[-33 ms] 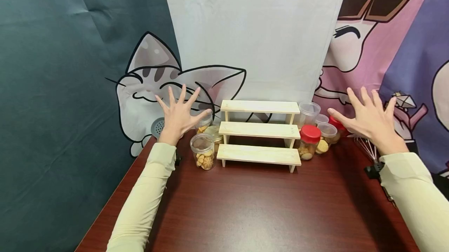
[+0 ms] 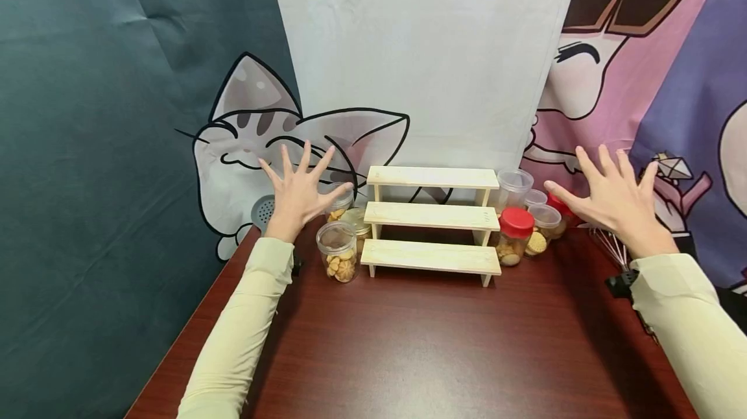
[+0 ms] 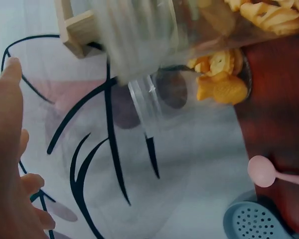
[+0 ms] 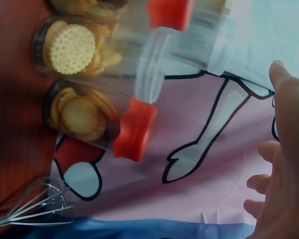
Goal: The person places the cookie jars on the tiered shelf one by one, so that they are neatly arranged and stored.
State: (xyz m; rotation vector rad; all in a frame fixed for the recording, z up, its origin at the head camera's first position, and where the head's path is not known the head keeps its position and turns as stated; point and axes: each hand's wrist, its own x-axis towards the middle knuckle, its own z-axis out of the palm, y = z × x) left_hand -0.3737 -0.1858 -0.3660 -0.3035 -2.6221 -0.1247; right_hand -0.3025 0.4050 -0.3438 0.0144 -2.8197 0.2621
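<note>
My left hand [image 2: 299, 195] is raised with fingers spread, holding nothing. Nearest to it is a clear jar of cookies [image 2: 340, 263] with a clear lid, left of a wooden three-step rack [image 2: 432, 255]. A gold-lidded jar [image 2: 357, 221] and another clear-lidded jar [image 2: 338, 197] stand behind it. My right hand [image 2: 621, 205] is also raised, fingers apart, with nothing in it. Beside it are a red-lidded jar [image 2: 515, 237], a clear-lidded jar [image 2: 543, 231] and a second red-lidded jar [image 4: 84, 117]. Round biscuits [image 4: 72, 49] show through the plastic in the right wrist view.
A wire whisk [image 4: 37, 204] lies at the table's right side. On the left are a grey slotted spoon [image 3: 251, 219] and a pink spoon [image 3: 263, 171]. A printed cloth backdrop [image 2: 432, 49] hangs behind the brown table [image 2: 420, 341].
</note>
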